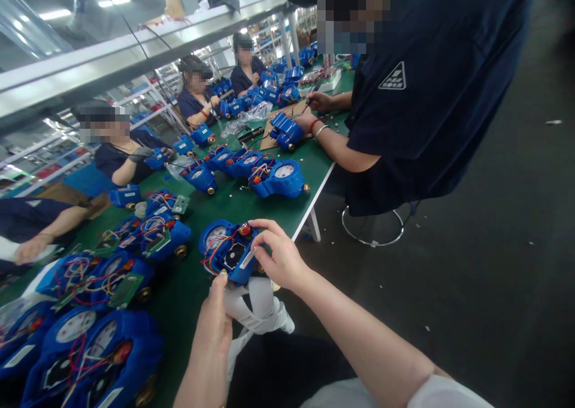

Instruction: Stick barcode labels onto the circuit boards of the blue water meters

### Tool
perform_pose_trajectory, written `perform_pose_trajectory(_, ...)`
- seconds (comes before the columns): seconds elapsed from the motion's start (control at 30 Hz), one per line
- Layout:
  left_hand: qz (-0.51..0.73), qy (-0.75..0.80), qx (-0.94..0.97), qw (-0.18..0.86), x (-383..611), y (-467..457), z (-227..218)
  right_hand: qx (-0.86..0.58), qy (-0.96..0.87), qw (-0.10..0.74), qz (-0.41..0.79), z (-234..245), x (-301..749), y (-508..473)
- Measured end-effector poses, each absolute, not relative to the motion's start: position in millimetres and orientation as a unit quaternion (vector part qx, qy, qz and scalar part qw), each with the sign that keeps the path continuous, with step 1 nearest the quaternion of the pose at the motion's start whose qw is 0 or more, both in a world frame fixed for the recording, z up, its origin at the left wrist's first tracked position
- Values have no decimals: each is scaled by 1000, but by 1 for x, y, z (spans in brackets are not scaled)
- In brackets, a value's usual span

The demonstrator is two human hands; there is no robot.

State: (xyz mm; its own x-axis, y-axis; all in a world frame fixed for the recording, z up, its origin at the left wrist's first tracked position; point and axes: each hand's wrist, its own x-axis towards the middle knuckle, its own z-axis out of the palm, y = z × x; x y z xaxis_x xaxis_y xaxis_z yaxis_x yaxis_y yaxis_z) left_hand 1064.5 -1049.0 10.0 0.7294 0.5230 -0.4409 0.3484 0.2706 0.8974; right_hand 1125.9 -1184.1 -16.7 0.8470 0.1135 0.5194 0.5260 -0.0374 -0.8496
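A blue water meter with an open housing, coloured wires and a red-brown part at its top is in front of me, over the table's near edge. My left hand grips it from below, thumb on the near rim. A long white paper strip hangs in loops beside that hand, under the meter; how it is held is hidden. On the meter's side face sits a small white label. My right hand has its thumb and fingers bent together at the label's upper end.
Several open blue meters with loose wires and green boards crowd the green table at left. More meters stand farther back. A co-worker sits at right, handling a meter; other people work along the far side. A stool stands at right.
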Motion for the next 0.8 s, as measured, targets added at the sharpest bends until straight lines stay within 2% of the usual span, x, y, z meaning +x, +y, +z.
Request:
perform_pose_trajectory(0.37,65,368,598,709,1064,-1049,9,-707,-224,646,-183,-20,1121,-1178)
perform_pose_trajectory(0.53,65,369,592,714,1063,-1046,7,-716,-177,656,-157,-27,1121,-1172)
perform_pose_trajectory(0.67,49,371,589,716,1060,-1046,6,-673,-173,718,-45,-32,1138,-1180)
perform_pose_trajectory(0.8,51,364,567,737,1053,-1049,7,-640,-322,695,61,-31,1157,-1193)
